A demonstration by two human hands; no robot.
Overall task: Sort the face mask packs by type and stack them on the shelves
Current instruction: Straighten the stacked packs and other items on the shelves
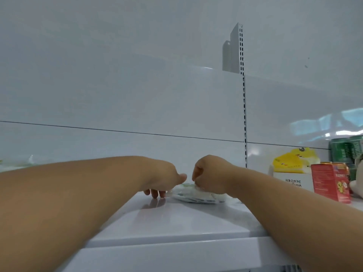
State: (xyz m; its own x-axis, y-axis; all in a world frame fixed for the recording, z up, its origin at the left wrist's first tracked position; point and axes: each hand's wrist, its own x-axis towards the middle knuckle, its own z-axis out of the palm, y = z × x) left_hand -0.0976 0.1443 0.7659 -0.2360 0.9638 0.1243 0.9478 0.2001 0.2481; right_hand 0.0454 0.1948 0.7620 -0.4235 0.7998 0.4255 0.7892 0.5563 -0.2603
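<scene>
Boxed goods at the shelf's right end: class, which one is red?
The tall red carton at the front. The white box behind it is pale with dark print, under a yellow tissue pack.

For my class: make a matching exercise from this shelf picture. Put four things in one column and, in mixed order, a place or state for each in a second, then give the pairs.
Things
1. left hand
2. right hand
3. red box
4. green cans

Places or states
A. at the far right, against the back panel
B. fingertips down on the shelf
C. curled on the face mask packs
D. at the right, near the shelf's front

Pairs: 1-B, 2-C, 3-D, 4-A
</scene>
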